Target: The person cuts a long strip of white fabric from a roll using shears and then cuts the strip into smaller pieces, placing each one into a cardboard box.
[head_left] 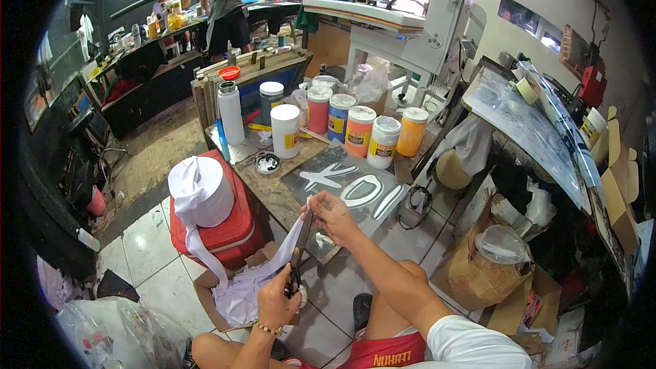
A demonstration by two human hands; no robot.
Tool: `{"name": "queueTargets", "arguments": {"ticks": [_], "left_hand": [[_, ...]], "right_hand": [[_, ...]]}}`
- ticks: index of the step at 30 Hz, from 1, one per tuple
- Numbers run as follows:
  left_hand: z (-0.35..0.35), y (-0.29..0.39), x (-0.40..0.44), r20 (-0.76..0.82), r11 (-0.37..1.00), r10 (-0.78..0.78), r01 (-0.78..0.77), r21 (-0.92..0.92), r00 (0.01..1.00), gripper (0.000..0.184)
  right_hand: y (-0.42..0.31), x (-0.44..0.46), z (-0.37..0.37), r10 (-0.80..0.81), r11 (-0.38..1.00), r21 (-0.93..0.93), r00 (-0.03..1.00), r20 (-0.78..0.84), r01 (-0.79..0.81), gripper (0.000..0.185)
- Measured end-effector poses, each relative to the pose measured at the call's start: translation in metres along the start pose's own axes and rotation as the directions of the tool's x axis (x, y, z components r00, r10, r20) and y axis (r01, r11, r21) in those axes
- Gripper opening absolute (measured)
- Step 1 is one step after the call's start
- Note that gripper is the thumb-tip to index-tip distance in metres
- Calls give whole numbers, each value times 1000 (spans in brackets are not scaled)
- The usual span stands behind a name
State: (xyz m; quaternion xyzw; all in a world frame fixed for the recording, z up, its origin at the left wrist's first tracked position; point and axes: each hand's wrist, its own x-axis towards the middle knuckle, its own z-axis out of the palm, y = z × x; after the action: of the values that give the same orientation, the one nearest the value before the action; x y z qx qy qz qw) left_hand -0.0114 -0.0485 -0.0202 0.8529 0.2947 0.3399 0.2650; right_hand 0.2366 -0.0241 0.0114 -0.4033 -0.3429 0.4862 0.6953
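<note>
My left hand (278, 295) is closed round the handles of black scissors (298, 253), whose blades point up. The fingers of my right hand (328, 215) pinch the upper end of a white fabric strip (290, 239), beside the blade tips. From there the strip runs down into an open cardboard box (206, 301) holding a heap of white fabric (242, 294). Another length of it rises from the box to a large white roll (199, 191) on a red cooler (254, 232).
Paint jars (360, 130) and a white bottle (231, 113) stand on a low wooden table (263, 188) ahead, with a dark lettered board (348, 184). A press machine (437, 27) is behind. Cartons (485, 273) lie right, a plastic bag (123, 335) left. A person (224, 10) stands far back.
</note>
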Motion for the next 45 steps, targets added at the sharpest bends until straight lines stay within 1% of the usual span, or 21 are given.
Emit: {"name": "queueTargets", "arguments": {"ticks": [12, 15, 19, 24, 30, 32, 37, 40, 42, 43, 44, 45], "left_hand": [[3, -4, -1, 35, 999, 8, -6, -40, 999, 62], [3, -4, -1, 28, 999, 22, -21, -30, 999, 62], [1, -2, -1, 45, 1000, -10, 11, -29, 999, 62], [0, -2, -1, 43, 999, -18, 19, -27, 999, 62], [0, 1, -1, 35, 1000, -2, 2, -14, 999, 60], [2, -1, -2, 51, 999, -20, 22, -39, 998, 61], [4, -6, -3, 61, 1000, -18, 19, -16, 998, 62], [4, -7, -3, 62, 1000, -19, 20, -14, 998, 63], [4, -6, -3, 51, 1000, -29, 29, -8, 998, 63], [6, -7, -2, 53, 1000, -8, 9, -22, 999, 63], [4, -9, -4, 48, 1000, 3, -2, -24, 999, 64], [5, -14, -7, 69, 1000, -20, 21, -3, 997, 65]], "right_hand": [[5, 2, -7, 10, 997, -72, 997, 73, -5, 25], [6, 3, -6, 12, 997, -75, 997, 74, -7, 26], [4, 1, -5, 46, 998, -57, 995, 87, -41, 27], [6, 2, -4, 15, 999, -48, 998, 54, -12, 26], [6, 2, -5, 10, 997, -73, 997, 71, -5, 27], [6, 2, -5, 5, 997, -76, 997, 72, 1, 27], [5, 0, -3, -13, 998, -65, 997, 77, 18, 27], [6, 0, -4, 1, 997, -72, 998, 66, 4, 28], [10, 2, -6, 7, 999, -39, 999, 52, -5, 27], [11, 5, -7, 9, 999, -36, 997, 79, -6, 27], [13, 5, -9, 14, 998, -54, 999, 50, -11, 27], [17, 5, -11, 23, 998, -67, 999, 23, -21, 26]]}}
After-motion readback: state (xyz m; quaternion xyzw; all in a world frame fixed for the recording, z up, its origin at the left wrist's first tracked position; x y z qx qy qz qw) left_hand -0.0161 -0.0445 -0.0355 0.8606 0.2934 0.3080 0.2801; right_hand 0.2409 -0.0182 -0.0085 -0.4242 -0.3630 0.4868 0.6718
